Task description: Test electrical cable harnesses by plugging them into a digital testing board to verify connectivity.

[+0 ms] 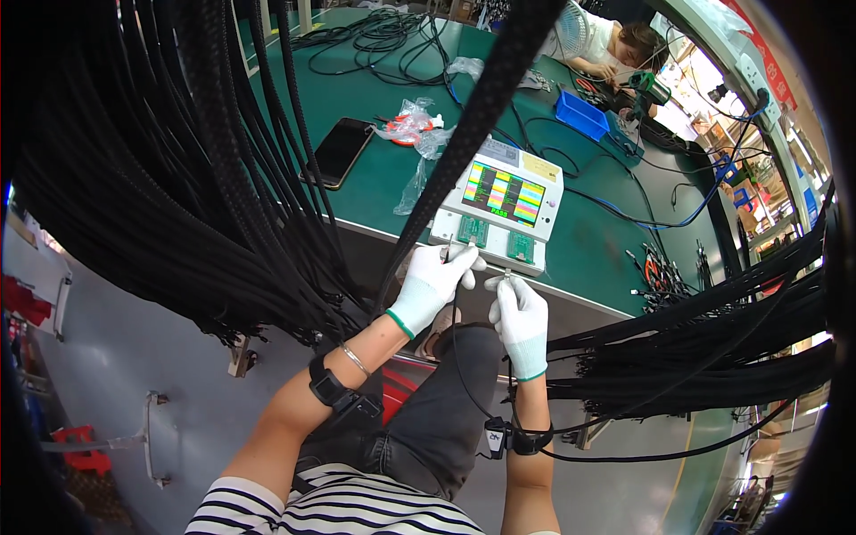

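Observation:
A white cable tester [532,167] with a lit colour screen [504,193] stands at the table's front edge. Two small green circuit boards, a left one [473,231] and a right one [521,247], sit on its front ledge. My left hand [437,278], in a white glove with a green cuff, is closed on a cable plug at the left board; its fingers partly hide the plug. My right hand [520,316], gloved alike, pinches a small metal cable plug [508,274] just in front of the ledge, below the right board. A thin black cable hangs between my hands.
Thick bundles of black cables hang at left [169,196] and right [678,348]. On the green table [374,201] lie a black phone [341,152], red-handled pliers [412,130] in plastic and a blue bin [581,116]. Another person [624,53] works at the far right.

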The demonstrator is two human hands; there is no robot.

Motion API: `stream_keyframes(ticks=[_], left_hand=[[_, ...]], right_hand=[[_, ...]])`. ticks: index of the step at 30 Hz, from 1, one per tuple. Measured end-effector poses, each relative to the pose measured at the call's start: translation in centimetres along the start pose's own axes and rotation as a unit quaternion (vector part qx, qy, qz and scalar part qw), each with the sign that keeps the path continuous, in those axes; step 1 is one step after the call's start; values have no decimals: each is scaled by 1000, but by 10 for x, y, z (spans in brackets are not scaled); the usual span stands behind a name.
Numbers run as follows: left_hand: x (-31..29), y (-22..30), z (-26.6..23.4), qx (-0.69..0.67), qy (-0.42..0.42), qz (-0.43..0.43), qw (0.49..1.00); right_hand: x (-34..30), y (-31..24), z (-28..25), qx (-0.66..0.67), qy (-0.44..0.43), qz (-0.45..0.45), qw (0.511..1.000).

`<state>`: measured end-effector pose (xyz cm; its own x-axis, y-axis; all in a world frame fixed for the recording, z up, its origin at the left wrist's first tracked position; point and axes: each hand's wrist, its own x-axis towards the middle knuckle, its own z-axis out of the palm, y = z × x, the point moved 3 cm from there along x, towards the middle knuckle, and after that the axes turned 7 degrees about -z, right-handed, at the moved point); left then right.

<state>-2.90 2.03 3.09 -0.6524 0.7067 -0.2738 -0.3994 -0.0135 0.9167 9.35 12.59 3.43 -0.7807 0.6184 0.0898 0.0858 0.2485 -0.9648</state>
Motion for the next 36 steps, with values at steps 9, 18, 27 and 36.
stream_keyframes(ticks=[9, 18, 27, 36], left_hand=[[9, -11, 8, -161, 19, -66, 984], [7, -13, 0, -148, -18, -44, 988], [-16, -110, -27, 19, -74, -13, 997], [-86, -82, 95, 488, -373, 52, 787]], right_hand=[[3, -2, -3, -9, 18, 11, 1000], [12, -4, -9, -31, 41, 6, 999], [22, -9, -12, -43, 42, 8, 998], [-8, -56, -52, -367, 46, -163, 915]])
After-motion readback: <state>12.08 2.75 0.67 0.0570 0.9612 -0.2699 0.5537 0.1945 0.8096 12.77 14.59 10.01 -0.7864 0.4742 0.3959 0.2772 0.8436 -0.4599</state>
